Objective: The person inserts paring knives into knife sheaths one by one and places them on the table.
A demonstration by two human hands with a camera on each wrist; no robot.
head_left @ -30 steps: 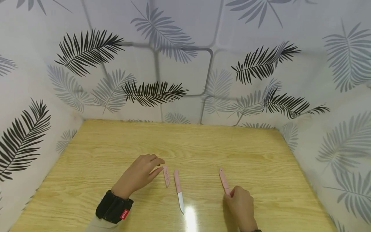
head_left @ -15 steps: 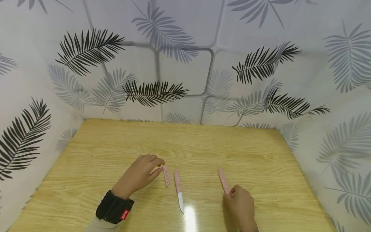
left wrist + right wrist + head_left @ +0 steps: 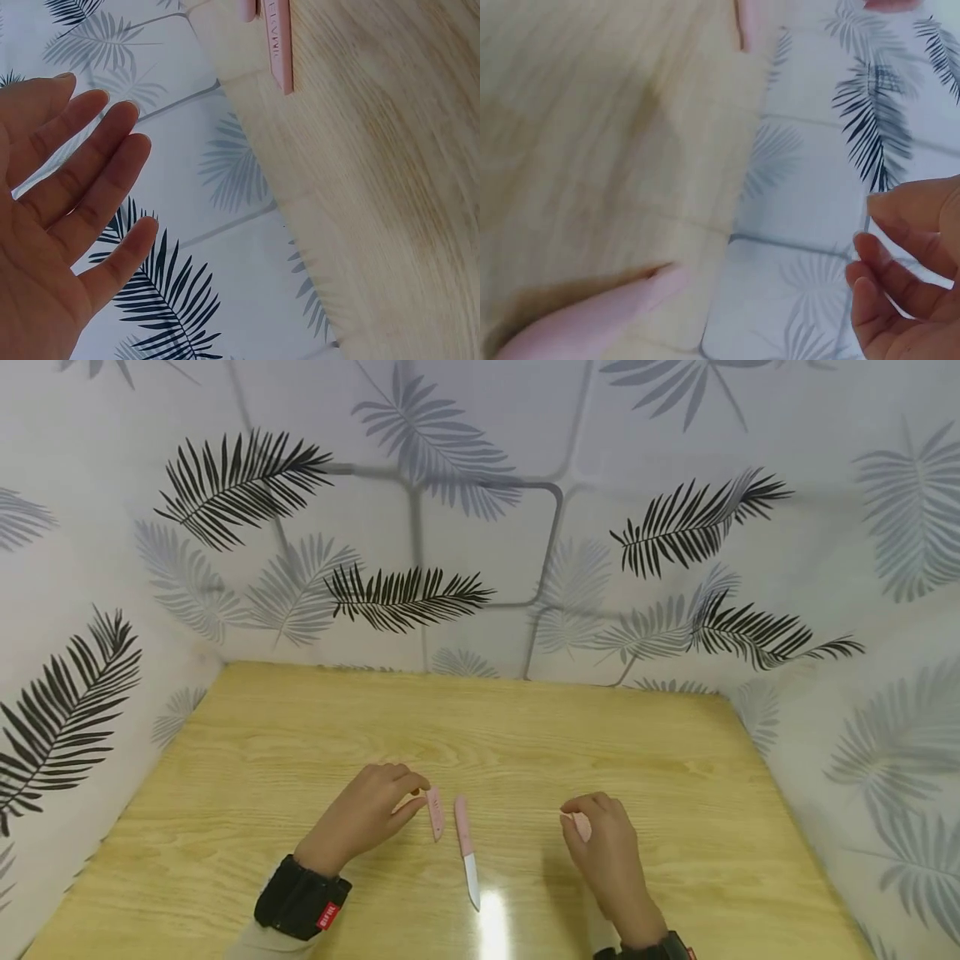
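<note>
A paring knife (image 3: pixel 466 852) with a pink handle and white blade lies on the table, blade toward me. Left of it is a pink blade sheath (image 3: pixel 436 814) with raised lettering. My left hand (image 3: pixel 365 814) is just left of that sheath; its fingers are loosely extended and hold nothing in the left wrist view. My right hand (image 3: pixel 606 853) is over another slim pink piece (image 3: pixel 582 826), glimpsed through the gap between thumb and fingers and otherwise hidden. In the right wrist view this hand's thumb and fingers stand apart around nothing, with a blurred pink piece (image 3: pixel 592 319) on the table.
The light wood table (image 3: pixel 480 727) meets a white cloth backdrop (image 3: pixel 487 552) printed with leaves along its back and sides. Dark wrist straps (image 3: pixel 300 897) circle both wrists. A second pink tip (image 3: pixel 746 26) shows at the top of the right wrist view.
My right hand has moved up and a little left, and its fingers have let go of the slim pink piece. My left hand, the knife and the lettered sheath look unmoved.
</note>
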